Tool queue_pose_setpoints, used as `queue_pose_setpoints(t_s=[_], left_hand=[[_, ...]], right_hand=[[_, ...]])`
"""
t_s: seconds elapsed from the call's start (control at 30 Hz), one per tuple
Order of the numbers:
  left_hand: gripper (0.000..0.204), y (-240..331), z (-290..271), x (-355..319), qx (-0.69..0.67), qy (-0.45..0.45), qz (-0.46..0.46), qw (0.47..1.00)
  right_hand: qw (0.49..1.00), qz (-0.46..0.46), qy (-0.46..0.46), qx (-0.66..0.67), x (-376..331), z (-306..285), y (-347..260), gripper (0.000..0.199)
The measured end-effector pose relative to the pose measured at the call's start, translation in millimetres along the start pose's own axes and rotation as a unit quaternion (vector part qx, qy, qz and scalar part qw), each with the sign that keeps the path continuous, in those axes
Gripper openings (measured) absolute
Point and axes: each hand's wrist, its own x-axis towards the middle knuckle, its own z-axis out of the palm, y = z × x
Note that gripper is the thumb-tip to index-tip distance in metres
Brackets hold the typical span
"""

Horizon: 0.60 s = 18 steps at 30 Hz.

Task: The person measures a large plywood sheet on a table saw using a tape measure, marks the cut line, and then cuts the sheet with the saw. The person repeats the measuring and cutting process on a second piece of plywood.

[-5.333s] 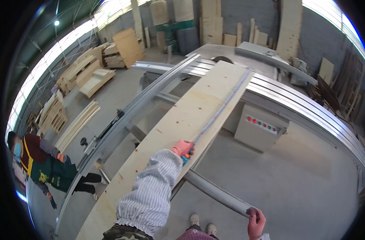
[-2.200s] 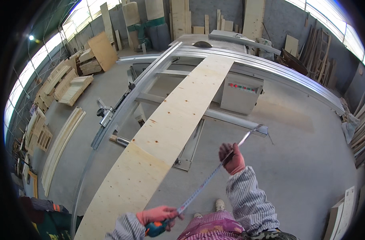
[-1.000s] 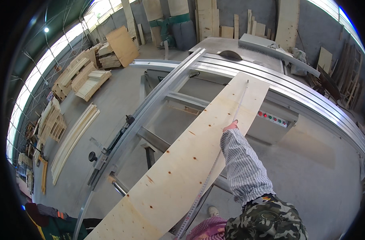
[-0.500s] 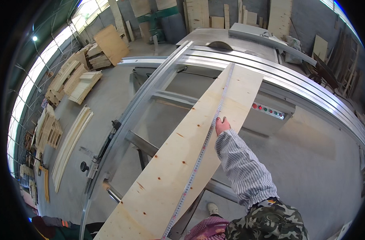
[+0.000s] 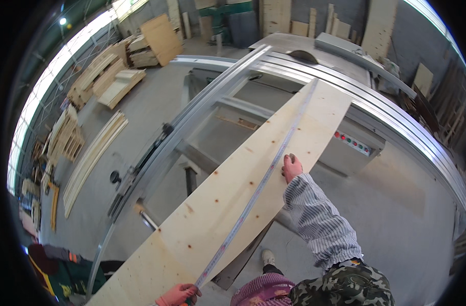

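A long pale wooden board point(image 5: 233, 188) with several small knots lies slanting across the metal frame of a sliding table saw. Along it runs a steel tape measure point(image 5: 263, 181), its blade stretched from the board's far end to the near edge of the picture. At that near end my left hand point(image 5: 178, 295) is closed on the tape measure, partly cut off by the lower edge. My right hand point(image 5: 292, 167), in a striped sleeve, is over the board just right of the blade. Its fingers are curled, with nothing visible in them.
Beyond the board are the saw's aluminium rails point(image 5: 376, 104) and a dark round blade point(image 5: 303, 56). A panel of coloured buttons point(image 5: 352, 142) faces me. A slanted metal fence point(image 5: 156, 148) stands left. Another person point(image 5: 64, 270) is at lower left. Wood strips point(image 5: 94, 160) lie on the floor.
The view has shifted, so the board appears farther right. My left hand has come into sight at the tape's near end. My right hand has moved off the blade toward the board's right edge.
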Motion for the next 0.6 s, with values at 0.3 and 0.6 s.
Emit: queue_pose_setpoints(t_s=[0.3, 0.6], left_hand=[[0.041, -116.5, -54.1, -110.1, 0.252, 0.292, 0.012, 0.923], [0.033, -275.3, -113.2, -265.3, 0.400, 0.511, 0.072, 0.757]], right_hand=[[0.970, 0.115, -0.112, 0.183, -222.1, 2.1, 4.2, 0.038], [0.957, 0.039, -0.264, 0.115, -468.9, 69.9, 17.9, 0.039]])
